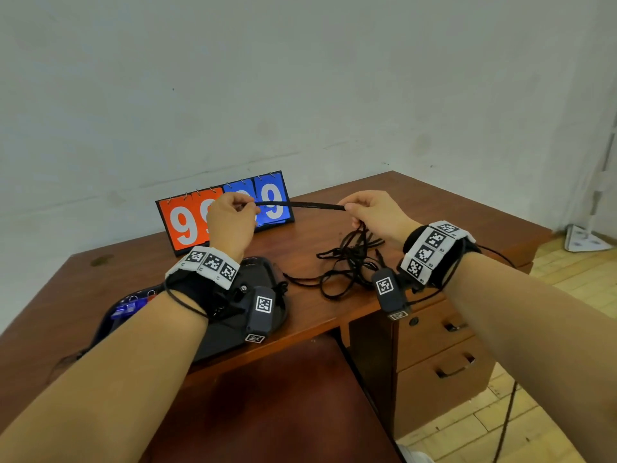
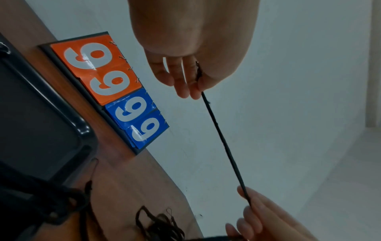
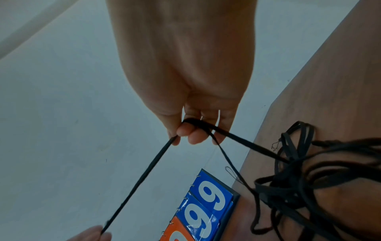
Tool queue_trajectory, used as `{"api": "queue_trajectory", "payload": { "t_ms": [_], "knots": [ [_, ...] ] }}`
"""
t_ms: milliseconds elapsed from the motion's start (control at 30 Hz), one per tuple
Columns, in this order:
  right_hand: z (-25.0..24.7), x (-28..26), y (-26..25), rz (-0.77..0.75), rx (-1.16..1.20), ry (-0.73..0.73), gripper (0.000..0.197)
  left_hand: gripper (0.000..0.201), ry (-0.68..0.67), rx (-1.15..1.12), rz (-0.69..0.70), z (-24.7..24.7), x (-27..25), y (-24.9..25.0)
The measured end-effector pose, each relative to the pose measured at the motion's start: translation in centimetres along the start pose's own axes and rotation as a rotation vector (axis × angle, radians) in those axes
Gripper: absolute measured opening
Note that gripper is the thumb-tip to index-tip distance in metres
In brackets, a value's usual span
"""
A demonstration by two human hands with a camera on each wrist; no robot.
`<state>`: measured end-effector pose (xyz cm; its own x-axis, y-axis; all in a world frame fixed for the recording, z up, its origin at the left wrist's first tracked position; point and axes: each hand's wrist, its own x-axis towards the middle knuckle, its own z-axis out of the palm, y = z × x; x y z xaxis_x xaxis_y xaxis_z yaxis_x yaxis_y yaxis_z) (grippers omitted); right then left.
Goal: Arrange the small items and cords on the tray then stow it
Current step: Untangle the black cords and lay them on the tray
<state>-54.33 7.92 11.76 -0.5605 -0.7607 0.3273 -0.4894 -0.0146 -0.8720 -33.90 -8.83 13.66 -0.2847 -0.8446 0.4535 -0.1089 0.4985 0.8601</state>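
A black cord [image 1: 300, 205] [image 2: 222, 143] [image 3: 142, 177] is stretched taut in the air between both hands above the desk. My left hand [image 1: 233, 215] [image 2: 195, 81] pinches its left end between thumb and fingers. My right hand [image 1: 364, 208] [image 3: 189, 130] pinches the other end, and further strands hang from it down into a tangled heap of black cords [image 1: 350, 262] [image 3: 309, 187] on the desk. A dark tray [image 1: 267, 272] [image 2: 51, 122] lies under my left wrist, with blue clips [image 1: 128, 307] at its left end.
A flip scoreboard [image 1: 227, 212] [image 2: 107, 91] [image 3: 206, 205] reading 99 99 stands at the back of the brown desk [image 1: 317, 315], near the wall. Desk drawers [image 1: 444, 362] sit below on the right. A chair seat [image 1: 283, 402] is tucked under the front edge.
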Motion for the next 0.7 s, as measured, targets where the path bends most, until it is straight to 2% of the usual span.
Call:
{"api": "queue_trajectory", "payload": {
  "t_ms": [133,300,567,700],
  "knots": [
    [-0.6,0.4,0.4,-0.010,-0.023,0.055,0.020,0.012,0.059,-0.016,-0.009,-1.2,0.2,-0.8],
    [-0.6,0.8,1.3,0.020,-0.085,0.055,0.020,0.012,0.066,-0.029,-0.029,-1.6,0.1,-1.4],
    [-0.5,2.1,3.5,0.105,-0.313,0.102,0.017,0.015,0.168,-0.003,-0.046,-2.5,1.5,-2.1],
    [0.0,3.1,2.8,0.077,-0.245,0.154,0.015,0.013,0.119,-0.002,-0.075,-2.3,1.7,-2.6]
  ]
}}
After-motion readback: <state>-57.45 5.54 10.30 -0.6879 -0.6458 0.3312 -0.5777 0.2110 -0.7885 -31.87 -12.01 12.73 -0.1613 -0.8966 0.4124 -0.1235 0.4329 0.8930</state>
